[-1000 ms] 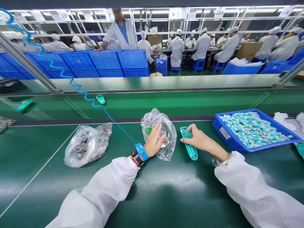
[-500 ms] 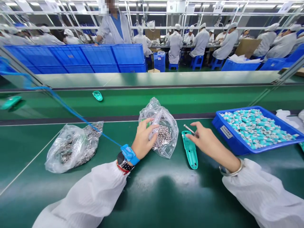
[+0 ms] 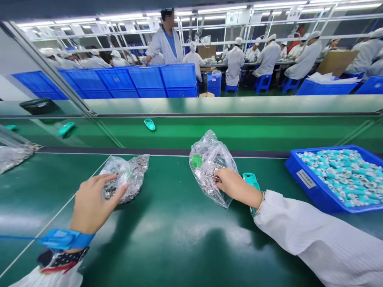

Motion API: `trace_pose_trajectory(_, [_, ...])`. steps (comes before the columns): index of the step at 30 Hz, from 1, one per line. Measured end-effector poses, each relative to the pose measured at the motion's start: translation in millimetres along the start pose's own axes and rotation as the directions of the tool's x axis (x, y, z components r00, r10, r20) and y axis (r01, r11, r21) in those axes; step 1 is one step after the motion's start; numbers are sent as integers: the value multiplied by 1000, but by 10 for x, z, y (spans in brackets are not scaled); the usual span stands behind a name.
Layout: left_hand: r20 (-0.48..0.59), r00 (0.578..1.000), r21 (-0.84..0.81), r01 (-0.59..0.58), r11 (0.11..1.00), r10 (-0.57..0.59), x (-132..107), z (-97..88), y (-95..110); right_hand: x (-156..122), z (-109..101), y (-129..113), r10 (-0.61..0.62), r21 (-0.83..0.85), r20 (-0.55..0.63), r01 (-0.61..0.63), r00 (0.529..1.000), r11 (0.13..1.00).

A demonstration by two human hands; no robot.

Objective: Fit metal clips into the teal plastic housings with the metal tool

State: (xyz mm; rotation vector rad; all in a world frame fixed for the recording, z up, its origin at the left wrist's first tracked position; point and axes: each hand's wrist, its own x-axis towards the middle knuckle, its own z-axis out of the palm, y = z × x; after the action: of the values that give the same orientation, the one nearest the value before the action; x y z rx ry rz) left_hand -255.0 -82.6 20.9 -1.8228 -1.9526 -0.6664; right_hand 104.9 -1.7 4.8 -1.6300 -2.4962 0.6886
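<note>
My left hand [image 3: 94,201] hovers with thumb and fingers spread, in front of a clear plastic bag [image 3: 136,181] of small metal parts; nothing is in its grasp. At the opening of a second clear bag [image 3: 208,155], my right hand [image 3: 231,183] has its fingers closed on a thin metal rod [image 3: 211,175]. That bag holds many small shiny metal pieces, and a green patch [image 3: 196,161] shows through its plastic. Beneath my right wrist lies a teal plastic shell [image 3: 251,180], partly covered by the hand and forearm.
To the right stands a blue tray [image 3: 315,195] heaped with teal and white parts. On the green belt beyond the bench lie teal shells, one left [image 3: 66,128] and one nearer the middle [image 3: 149,124]. Another bag [image 3: 14,156] sits far left. Blue crates [image 3: 179,75] and seated workers are across.
My left hand has left the middle bag and moved to the left bag. My right hand has shifted left from above the teal shell to the middle bag. The view has swung left.
</note>
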Motion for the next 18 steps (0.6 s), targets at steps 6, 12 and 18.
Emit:
trace_pose_trajectory(6, [114, 992, -141, -28, 990, 44, -190, 443, -214, 50, -39, -31, -31, 92, -18, 33, 999, 995])
trace_pose_trajectory(12, [115, 993, -367, 5, 930, 40, 11, 699, 256, 12, -174, -20, 12, 134, -115, 3, 993, 991])
trace_pose_trajectory(18, [147, 988, -538, 32, 842, 56, 191, 869, 1000, -33, -338, 24, 93, 246, -125, -60, 988, 967])
